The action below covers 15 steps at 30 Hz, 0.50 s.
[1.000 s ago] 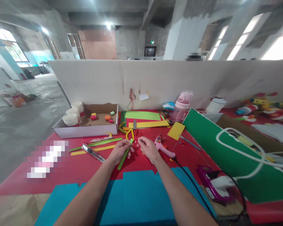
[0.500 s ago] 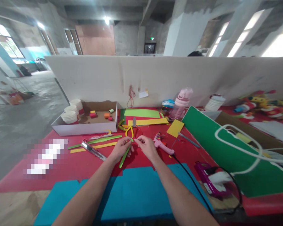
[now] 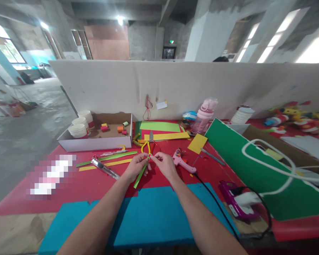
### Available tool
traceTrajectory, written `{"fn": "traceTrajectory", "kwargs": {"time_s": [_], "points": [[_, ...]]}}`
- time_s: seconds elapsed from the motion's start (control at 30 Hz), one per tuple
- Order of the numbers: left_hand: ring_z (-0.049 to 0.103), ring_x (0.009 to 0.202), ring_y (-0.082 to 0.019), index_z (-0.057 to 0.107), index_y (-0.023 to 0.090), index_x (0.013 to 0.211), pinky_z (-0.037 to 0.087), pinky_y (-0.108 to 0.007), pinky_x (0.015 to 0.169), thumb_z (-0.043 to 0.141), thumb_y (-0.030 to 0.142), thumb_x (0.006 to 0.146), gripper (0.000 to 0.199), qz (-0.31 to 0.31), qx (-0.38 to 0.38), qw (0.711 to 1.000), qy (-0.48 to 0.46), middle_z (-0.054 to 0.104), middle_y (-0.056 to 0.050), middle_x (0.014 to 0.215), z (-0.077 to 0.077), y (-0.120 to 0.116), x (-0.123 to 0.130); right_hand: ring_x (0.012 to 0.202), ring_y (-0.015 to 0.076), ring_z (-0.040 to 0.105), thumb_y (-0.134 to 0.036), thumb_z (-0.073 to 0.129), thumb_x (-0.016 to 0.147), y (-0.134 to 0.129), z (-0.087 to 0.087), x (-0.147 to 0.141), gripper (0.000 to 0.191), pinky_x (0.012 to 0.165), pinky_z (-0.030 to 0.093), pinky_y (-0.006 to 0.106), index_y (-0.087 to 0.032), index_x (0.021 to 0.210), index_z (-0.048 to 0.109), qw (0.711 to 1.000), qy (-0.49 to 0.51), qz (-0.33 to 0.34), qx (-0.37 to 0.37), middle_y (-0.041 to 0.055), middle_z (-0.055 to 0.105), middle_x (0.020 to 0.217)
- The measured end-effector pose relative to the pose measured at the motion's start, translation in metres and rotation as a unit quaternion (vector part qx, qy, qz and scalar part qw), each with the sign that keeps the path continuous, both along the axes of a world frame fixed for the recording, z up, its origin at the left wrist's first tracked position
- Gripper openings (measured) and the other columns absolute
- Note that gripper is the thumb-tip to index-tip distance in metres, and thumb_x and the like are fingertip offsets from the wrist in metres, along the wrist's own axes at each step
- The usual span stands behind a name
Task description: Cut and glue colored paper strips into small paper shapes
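Observation:
Over the red table covering, my left hand (image 3: pixel 137 166) pinches a green paper strip (image 3: pixel 140 177) whose free end hangs down toward the blue sheet. My right hand (image 3: pixel 163 163) meets it at the strip's upper end, thumb and fingers pinched together there; the small part between the fingertips is too small to make out. Just beyond the hands lie yellow-handled pliers (image 3: pixel 146 147). A pink glue gun (image 3: pixel 184 165) rests to the right of my right hand. Left of my left hand are a box cutter (image 3: pixel 105 168) and green and yellow strips (image 3: pixel 119 163).
A shallow box (image 3: pixel 95 144) with paper cups and small coloured rolls stands at the back left. To the right are a green board (image 3: pixel 255 177), a purple power strip (image 3: pixel 235 207) and a white cable. A blue sheet (image 3: pixel 149 219) lies in front; a pink bottle (image 3: pixel 205 115) stands behind.
My right fingertips have come closer to my left ones and now touch the strip's upper end. The view has shifted slightly.

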<state>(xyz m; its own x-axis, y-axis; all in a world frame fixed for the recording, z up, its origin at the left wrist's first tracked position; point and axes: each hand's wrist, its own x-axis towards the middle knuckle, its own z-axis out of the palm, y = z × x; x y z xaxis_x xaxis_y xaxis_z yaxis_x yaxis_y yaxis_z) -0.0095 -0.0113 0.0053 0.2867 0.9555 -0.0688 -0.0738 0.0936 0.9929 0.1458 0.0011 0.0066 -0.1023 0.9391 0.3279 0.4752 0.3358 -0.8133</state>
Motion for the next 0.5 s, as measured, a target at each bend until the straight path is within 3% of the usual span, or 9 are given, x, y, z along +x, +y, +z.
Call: {"fn": "traceTrajectory", "kwargs": {"time_s": [0.5], "points": [[0.052, 0.039, -0.011, 0.053, 0.015, 0.115, 0.042, -0.019, 0.037, 0.061, 0.048, 0.078, 0.05, -0.003, 0.006, 1.0, 0.001, 0.063, 0.0, 0.057, -0.0052, 0.0013, -0.0002, 0.054, 0.0121, 0.051, -0.047, 0.056, 0.082, -0.001, 0.0026, -0.0006, 0.035, 0.053, 0.033, 0.023, -0.019, 0.061, 0.058, 1.0, -0.005, -0.02, 0.007, -0.0009, 0.061, 0.057]]}}
